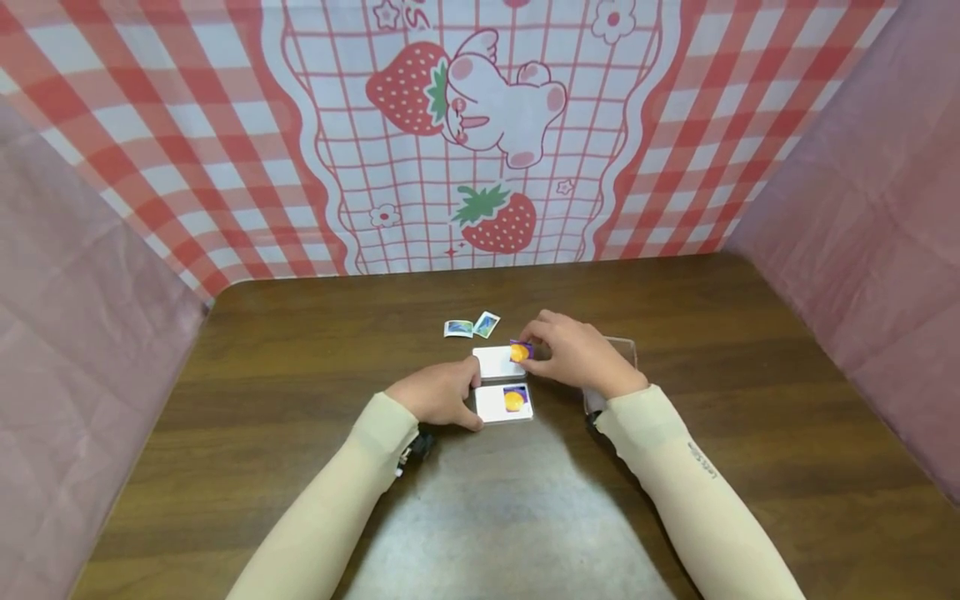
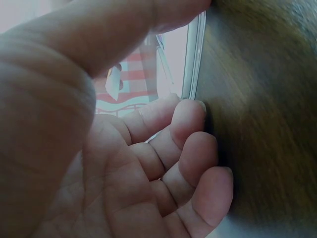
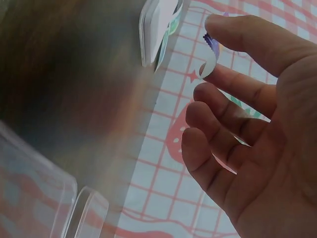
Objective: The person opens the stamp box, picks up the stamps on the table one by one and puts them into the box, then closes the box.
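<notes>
Two white rectangular pieces lie one above the other in the head view, an upper white card (image 1: 491,362) and a lower white card (image 1: 489,405). On the lower one's right half sits a purple stamp (image 1: 515,399) with an orange round picture. My left hand (image 1: 438,394) holds the cards at their left edges, thumb by the lower corner and bent fingers by the upper card. Between thumb and index finger, my right hand (image 1: 577,353) pinches a similar purple stamp (image 1: 519,352) over the upper card's right end. That stamp's toothed edge and curled white back (image 3: 210,63) show in the right wrist view.
Beyond the cards lie two blue-green stamps, a left stamp (image 1: 458,328) and a tilted right stamp (image 1: 487,324). A clear plastic box (image 1: 624,350) is partly hidden under the right forearm. The brown wooden table (image 1: 300,350) ends at a red checked cloth (image 1: 465,167).
</notes>
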The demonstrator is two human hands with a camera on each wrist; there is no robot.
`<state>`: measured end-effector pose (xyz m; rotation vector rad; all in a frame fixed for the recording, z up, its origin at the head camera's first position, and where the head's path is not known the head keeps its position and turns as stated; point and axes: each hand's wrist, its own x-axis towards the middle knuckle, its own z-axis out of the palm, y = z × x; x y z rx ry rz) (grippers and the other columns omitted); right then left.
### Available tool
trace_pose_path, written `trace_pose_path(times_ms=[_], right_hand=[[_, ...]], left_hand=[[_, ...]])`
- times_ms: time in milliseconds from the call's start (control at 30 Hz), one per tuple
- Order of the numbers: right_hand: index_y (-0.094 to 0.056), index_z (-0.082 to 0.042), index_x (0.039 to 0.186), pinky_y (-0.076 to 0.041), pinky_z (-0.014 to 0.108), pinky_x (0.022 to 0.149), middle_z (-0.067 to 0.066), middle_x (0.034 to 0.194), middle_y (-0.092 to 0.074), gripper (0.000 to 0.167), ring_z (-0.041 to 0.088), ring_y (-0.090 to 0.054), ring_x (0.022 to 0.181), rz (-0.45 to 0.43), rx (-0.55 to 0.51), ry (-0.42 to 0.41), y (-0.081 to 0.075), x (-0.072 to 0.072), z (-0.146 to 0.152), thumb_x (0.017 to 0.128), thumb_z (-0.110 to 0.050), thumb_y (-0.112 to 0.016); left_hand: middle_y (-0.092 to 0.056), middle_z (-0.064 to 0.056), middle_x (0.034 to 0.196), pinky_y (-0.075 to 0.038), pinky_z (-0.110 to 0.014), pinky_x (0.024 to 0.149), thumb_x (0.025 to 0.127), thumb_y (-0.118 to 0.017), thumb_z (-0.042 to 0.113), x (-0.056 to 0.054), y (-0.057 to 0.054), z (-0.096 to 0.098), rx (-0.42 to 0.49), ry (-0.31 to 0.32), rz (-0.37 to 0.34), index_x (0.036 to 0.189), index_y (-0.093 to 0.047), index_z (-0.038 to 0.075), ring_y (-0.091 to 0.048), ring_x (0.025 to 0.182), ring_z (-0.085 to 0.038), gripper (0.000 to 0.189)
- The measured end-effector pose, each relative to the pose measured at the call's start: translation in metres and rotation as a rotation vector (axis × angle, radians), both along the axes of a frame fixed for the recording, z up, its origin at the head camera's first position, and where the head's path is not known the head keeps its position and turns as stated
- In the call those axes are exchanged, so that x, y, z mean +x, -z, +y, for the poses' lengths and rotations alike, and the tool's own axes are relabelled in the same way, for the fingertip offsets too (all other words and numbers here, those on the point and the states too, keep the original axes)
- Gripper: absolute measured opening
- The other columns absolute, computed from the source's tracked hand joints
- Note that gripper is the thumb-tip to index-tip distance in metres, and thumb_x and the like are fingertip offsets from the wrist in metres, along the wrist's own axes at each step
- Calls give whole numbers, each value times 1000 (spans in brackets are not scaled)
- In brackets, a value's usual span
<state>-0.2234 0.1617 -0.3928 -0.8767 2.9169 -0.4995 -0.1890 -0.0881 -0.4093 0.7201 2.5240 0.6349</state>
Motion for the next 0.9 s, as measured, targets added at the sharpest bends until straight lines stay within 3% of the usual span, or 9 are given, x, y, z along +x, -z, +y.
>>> trace_pose_path(times_ms=[267,500,900], right_hand=[[-73,-15,110,-50,33,73,-3,99,-61,29,12,-54,81,-37,102,-118,1,8,-13,89,-34,-83],[-73,-15,109,-48,33,70,-4,96,-58,26,12,-52,79,-60,118,-191,1,19,-27,90,-29,-82],[-73,-16,106,-51,33,71,-4,99,-62,24,9,-55,82,6,110,-269,13,27,-39,89,-30,-82]], left_hand=[[-60,-2,93,-46,-32,73,82,-87,35,-1,0,1,-9,-2,-7,111,-53,12,-56,79,-16,50],[-59,-2,93,-45,-32,72,82,-88,34,0,-2,0,-7,2,-5,111,-53,11,-56,78,-16,50],[-59,-3,91,-45,-32,73,81,-89,33,2,-4,1,10,-8,-7,110,-53,12,-56,78,-16,50]])
